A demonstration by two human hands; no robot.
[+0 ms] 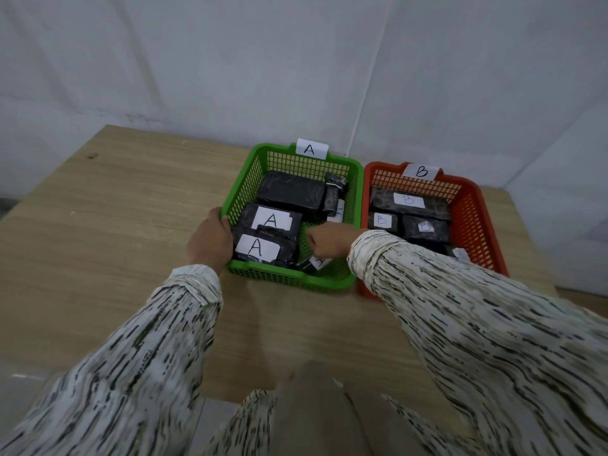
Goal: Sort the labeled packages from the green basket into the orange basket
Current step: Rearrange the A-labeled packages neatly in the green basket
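The green basket (pixel 349 179) has a card with "A"; the orange basket (pixel 473 205) just beside it has "B". Black packages marked "A" (pixel 260 247) lie flat in the green one, long side left to right. The left hand (pixel 210 238) grips the green rim. The right hand (pixel 329 240) is curled inside; I cannot tell what it holds.

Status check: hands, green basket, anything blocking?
Left hand gripping green basket rim. Right hand fisted inside it, grasp unclear. Orange basket adjacent, path clear.
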